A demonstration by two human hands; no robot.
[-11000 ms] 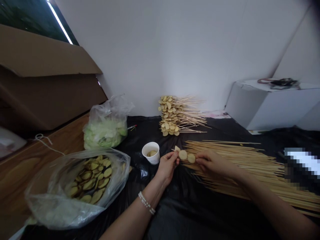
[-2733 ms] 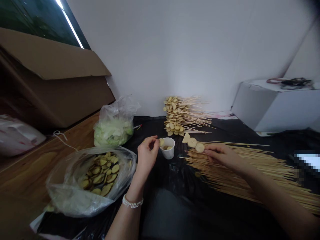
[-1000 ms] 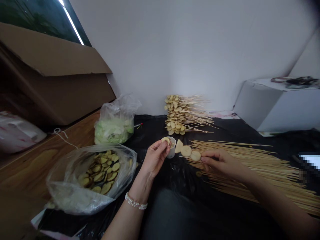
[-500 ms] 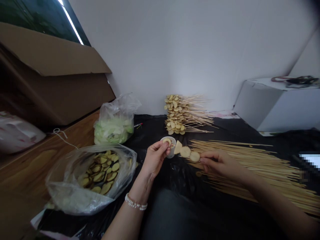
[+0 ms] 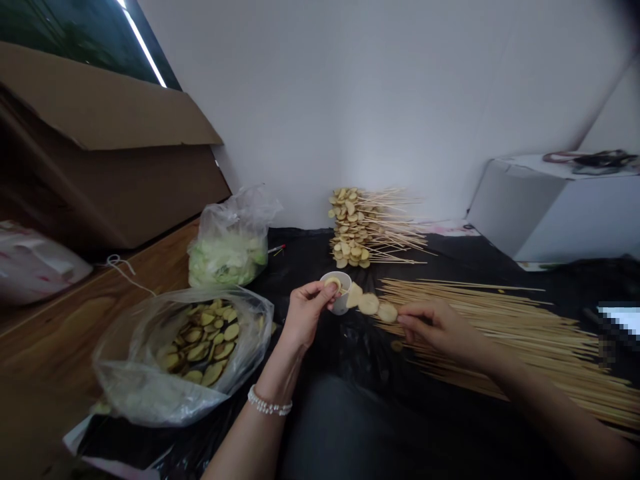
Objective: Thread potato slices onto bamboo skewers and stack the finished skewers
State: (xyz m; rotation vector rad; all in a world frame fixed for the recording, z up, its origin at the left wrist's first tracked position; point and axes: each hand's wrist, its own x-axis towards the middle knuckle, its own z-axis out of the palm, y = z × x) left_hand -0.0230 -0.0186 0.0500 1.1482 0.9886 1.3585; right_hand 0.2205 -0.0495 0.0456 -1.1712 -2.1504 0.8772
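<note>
My left hand (image 5: 303,313) pinches a round potato slice (image 5: 331,283) in front of a small white paper cup (image 5: 338,297). My right hand (image 5: 434,325) grips a bamboo skewer (image 5: 370,305) that carries three potato slices, its tip pointing left at the slice in my left hand. Both hands hover over the black plastic sheet (image 5: 350,413). A wide spread of bare bamboo skewers (image 5: 505,340) lies under and to the right of my right hand.
A clear bag of potato slices (image 5: 200,340) sits at the left, a bag of green leaves (image 5: 227,250) behind it. Finished skewers (image 5: 365,230) are stacked by the wall. A cardboard box (image 5: 100,147) stands at the far left, a white box (image 5: 550,207) at the right.
My left hand took a slice from the cup and carried it toward the skewer tip. My right hand brought the loaded skewer leftward to meet it.
</note>
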